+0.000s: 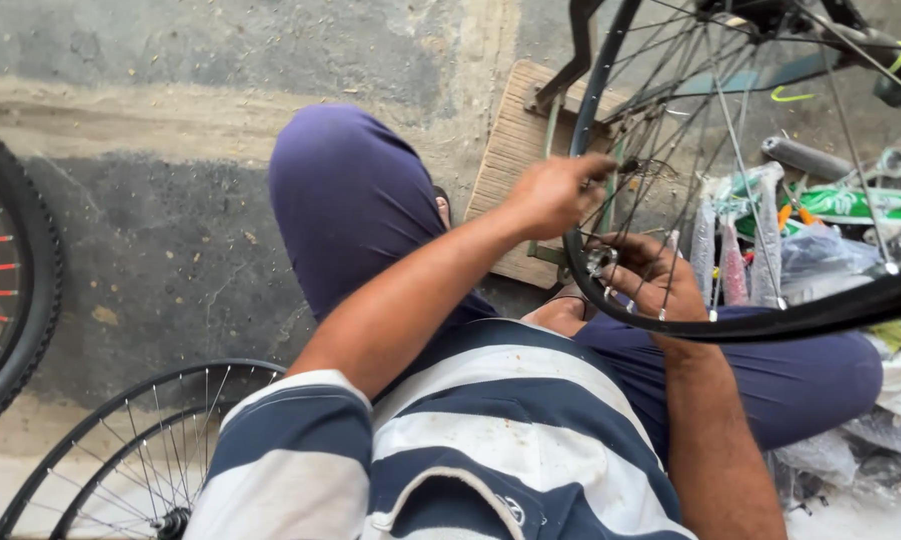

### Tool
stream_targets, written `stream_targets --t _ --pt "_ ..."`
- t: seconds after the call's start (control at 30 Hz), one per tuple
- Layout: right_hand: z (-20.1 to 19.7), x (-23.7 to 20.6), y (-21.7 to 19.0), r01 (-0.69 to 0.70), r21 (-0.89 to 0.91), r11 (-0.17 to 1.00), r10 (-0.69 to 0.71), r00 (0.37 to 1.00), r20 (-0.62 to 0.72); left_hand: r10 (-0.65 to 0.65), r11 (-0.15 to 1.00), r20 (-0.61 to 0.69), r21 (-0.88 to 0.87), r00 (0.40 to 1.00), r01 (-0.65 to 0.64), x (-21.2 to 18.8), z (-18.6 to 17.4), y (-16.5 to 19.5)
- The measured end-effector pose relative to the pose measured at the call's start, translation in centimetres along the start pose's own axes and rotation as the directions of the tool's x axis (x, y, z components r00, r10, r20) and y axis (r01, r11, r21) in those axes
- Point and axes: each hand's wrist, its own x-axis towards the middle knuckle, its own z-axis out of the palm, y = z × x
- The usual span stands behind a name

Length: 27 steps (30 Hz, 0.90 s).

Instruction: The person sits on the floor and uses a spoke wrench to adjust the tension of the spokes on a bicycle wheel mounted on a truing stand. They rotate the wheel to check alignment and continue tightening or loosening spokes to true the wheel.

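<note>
While left hand point(555, 192) pinches spokes point(660, 130) | right hand point(655, 275) grips rim point(770, 322) (possibly a small tool too)

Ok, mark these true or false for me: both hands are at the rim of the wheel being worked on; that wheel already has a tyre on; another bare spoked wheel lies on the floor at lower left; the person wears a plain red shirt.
1. Both hands work at the wheel rim: true, left hand and right hand are on it.
2. That wheel has a tyre on: false, the rim is bare.
3. A second bare spoked wheel lies at lower left: true.
4. The shirt is plain red: false, navy and white stripes.
</note>
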Motion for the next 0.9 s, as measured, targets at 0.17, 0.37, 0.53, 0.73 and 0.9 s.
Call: stream_targets --t 0.17,0.37,0.53,0.73,0.9 --pt "0.1 1.7 1.1 0.112 -0.144 0.983 -0.142 0.965 -0.222 -0.032 0.999 0.009 0.004 0.999 0.032 0.1 2.0 -0.8" --pt "1.6 3.7 1.9 0.082 -0.084 0.993 -0.089 0.992 -0.091 0.102 0.994 -0.008 0.034 0.995 -0.102 -0.5 1.5 -0.4" --pt "2.4 4.3 -0.9 -0.040 -0.386 0.922 -0.017 0.990 -0.141 0.163 0.984 -0.013 0.078 0.987 -0.161 -0.4 1.4 -0.4" --pt "3.2 5.2 -1.8 -0.034 -0.564 0.825 -0.045 0.991 -0.125 0.143 0.981 -0.037 0.141 0.989 -0.137 -0.7 1.0 -0.3" --pt "2.0 7.0 0.1 0.147 -0.596 0.789 -0.193 0.981 -0.013 0.090 0.995 -0.086 0.048 0.992 -0.086 -1.4 -0.5 1.0"
